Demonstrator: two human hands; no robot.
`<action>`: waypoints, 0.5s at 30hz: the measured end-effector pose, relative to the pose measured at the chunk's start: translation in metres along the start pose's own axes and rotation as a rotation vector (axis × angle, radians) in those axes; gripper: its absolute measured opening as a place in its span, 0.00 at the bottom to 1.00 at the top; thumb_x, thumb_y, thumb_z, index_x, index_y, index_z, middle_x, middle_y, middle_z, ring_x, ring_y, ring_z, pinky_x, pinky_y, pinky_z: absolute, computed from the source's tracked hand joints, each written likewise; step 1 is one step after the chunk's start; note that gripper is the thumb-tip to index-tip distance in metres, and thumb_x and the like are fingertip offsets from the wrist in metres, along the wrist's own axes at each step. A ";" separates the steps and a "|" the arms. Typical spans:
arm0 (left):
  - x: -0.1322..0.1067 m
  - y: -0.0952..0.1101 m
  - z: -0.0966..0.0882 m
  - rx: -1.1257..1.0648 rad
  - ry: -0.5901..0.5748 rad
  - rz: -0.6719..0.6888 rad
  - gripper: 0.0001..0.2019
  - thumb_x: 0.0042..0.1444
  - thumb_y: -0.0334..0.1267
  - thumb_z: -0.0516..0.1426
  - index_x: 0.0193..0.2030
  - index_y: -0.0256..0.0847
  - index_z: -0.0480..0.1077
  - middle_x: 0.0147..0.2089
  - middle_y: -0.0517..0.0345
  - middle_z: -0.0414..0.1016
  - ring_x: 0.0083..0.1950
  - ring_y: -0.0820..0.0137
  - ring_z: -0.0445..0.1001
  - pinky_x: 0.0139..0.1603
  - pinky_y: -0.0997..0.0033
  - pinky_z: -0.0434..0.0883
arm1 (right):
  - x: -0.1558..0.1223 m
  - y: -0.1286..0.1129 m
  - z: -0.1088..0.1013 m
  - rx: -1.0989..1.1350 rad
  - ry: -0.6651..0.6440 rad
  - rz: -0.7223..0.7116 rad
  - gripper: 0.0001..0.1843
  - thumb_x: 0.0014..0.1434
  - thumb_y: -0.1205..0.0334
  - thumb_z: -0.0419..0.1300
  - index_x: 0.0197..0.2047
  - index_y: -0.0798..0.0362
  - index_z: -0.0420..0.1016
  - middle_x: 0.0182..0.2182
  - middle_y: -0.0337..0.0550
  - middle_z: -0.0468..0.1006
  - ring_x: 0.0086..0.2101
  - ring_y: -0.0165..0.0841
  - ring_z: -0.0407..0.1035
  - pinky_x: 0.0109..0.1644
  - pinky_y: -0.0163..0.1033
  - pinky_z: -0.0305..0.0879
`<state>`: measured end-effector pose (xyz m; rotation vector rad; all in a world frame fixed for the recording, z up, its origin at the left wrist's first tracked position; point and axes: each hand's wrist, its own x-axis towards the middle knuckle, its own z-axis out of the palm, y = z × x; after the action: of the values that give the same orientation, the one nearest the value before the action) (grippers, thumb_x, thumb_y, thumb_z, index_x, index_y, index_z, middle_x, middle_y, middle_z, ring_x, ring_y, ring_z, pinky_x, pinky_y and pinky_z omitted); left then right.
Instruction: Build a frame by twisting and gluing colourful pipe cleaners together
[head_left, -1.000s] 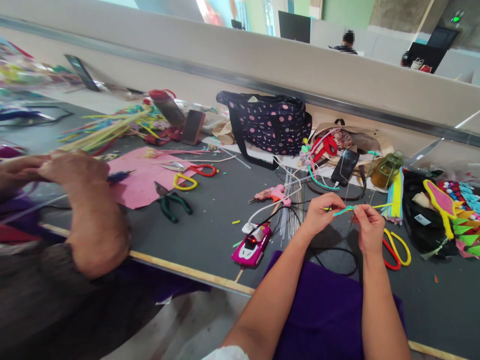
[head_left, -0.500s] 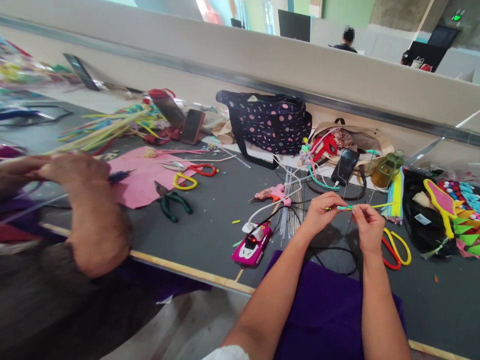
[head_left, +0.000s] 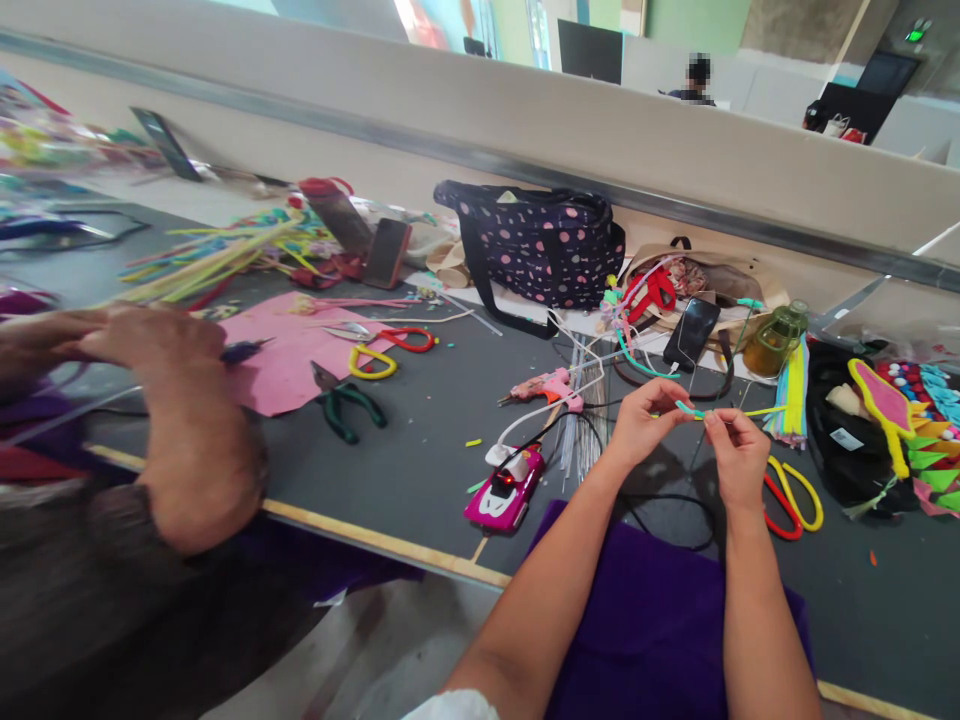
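Note:
A green and yellow pipe cleaner (head_left: 765,411) stretches between my two hands above the table. My right hand (head_left: 739,450) pinches it between thumb and fingertips, and its yellow length sticks out to the right. My left hand (head_left: 646,425) is curled at its short green end, which tilts up between thumb and forefinger. Below my right hand lie red and yellow-handled scissors (head_left: 795,500). Left of my hands are a pink glue gun (head_left: 551,388), clear glue sticks (head_left: 581,440) and a magenta power strip (head_left: 506,495).
A co-worker's arm (head_left: 187,430) reaches in at the left, near green-handled pliers (head_left: 349,408) and a pink sheet (head_left: 274,365). Along the back stand a patterned bag (head_left: 540,245), a phone (head_left: 691,335) and a jar (head_left: 776,340). Pipe cleaners (head_left: 795,395) and a black bag (head_left: 840,440) lie right.
My left fingers have shifted up slightly and loosened around the pipe cleaner, so more of its green end shows, now bent upward. My right hand stays nearly in place.

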<state>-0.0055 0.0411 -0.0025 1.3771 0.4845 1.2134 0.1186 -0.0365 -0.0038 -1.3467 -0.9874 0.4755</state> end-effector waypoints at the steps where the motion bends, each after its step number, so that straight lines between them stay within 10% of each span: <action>1: 0.000 0.000 0.001 -0.066 0.000 -0.038 0.15 0.43 0.36 0.68 0.36 0.38 0.69 0.32 0.60 0.74 0.31 0.74 0.71 0.33 0.75 0.67 | 0.000 0.000 0.000 -0.003 0.004 -0.004 0.13 0.53 0.52 0.64 0.30 0.55 0.75 0.21 0.35 0.70 0.23 0.27 0.61 0.27 0.32 0.58; 15: 0.002 0.006 -0.002 -0.262 -0.012 -0.286 0.16 0.39 0.39 0.69 0.29 0.35 0.68 0.26 0.63 0.69 0.25 0.78 0.66 0.28 0.76 0.66 | -0.004 0.002 0.003 -0.167 -0.029 -0.148 0.11 0.56 0.54 0.61 0.31 0.54 0.75 0.25 0.37 0.74 0.26 0.29 0.66 0.32 0.35 0.63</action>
<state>-0.0090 0.0426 0.0037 1.0514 0.4778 0.9947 0.1148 -0.0374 -0.0072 -1.4056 -1.1623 0.3070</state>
